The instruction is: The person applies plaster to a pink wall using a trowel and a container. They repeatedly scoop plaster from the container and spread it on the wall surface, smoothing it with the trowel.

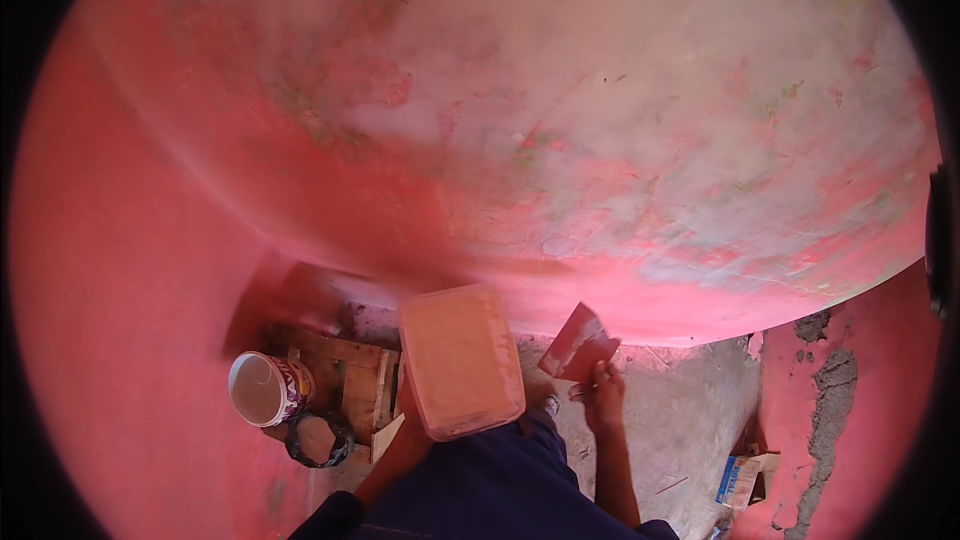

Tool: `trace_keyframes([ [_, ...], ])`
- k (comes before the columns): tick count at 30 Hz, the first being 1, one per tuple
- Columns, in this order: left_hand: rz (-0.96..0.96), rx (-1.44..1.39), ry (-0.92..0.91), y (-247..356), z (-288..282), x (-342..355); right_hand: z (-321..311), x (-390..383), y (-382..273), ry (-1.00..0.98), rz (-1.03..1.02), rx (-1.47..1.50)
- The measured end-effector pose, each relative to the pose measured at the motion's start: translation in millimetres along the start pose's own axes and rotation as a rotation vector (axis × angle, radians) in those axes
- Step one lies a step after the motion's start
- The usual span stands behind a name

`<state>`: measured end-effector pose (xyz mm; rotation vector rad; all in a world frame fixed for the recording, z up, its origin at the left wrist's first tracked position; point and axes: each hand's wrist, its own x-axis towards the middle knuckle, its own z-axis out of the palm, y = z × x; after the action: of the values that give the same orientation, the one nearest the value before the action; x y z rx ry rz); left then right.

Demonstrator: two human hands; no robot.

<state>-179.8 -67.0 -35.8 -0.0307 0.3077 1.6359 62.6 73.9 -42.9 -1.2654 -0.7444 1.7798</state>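
Observation:
My left hand (412, 430) is at the lower left side of a rectangular tub with rounded corners (463, 360), holding it in front of my body. Its face is orange-tan with a pinkish rim; most of the fingers are hidden behind it. To the right, my right hand (603, 395) is closed on a flat, squarish putty scraper (580, 343). Pale smears mark the scraper's reddish blade, which tilts up toward the wall. A gap separates the scraper from the tub. Beyond both stands a pink wall (600, 160) with whitish, patchy filler across it.
At lower left, a white bucket (262, 387) stands by a wooden crate or pallet (362, 380). A black bag with brownish powder or paste (318, 440) lies beside them. At lower right sits an open cardboard box (745, 480), near grey mortar on the pink side wall (835, 410).

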Motion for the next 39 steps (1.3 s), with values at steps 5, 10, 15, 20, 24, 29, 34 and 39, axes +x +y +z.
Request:
trace_keyframes([
  [5,-0.065,-0.160,-0.043,-12,7,19,51,-45,-100,-0.044,-0.407,-0.180],
  [10,-0.042,-0.199,-0.036,-11,40,28,70,-61,-150,0.046,-0.725,-0.523],
  [15,0.013,-0.103,-0.046,-13,73,27,100,-56,-208,-0.197,-0.880,-0.853],
  [20,0.028,-0.085,-0.079,-13,73,26,138,-33,-214,-0.376,-1.123,-1.077],
  [24,0.006,-0.110,-0.159,-10,78,24,163,-20,-216,-0.601,-1.174,-1.199],
  [29,0.041,-0.028,-0.106,-13,69,22,188,-13,-218,-0.829,-1.269,-1.303],
  [34,-0.001,0.213,0.077,-11,88,20,191,-7,-210,-0.926,-1.246,-1.383],
  [39,-0.014,0.191,0.071,-14,83,19,185,-12,-211,-0.934,-1.124,-1.502],
])
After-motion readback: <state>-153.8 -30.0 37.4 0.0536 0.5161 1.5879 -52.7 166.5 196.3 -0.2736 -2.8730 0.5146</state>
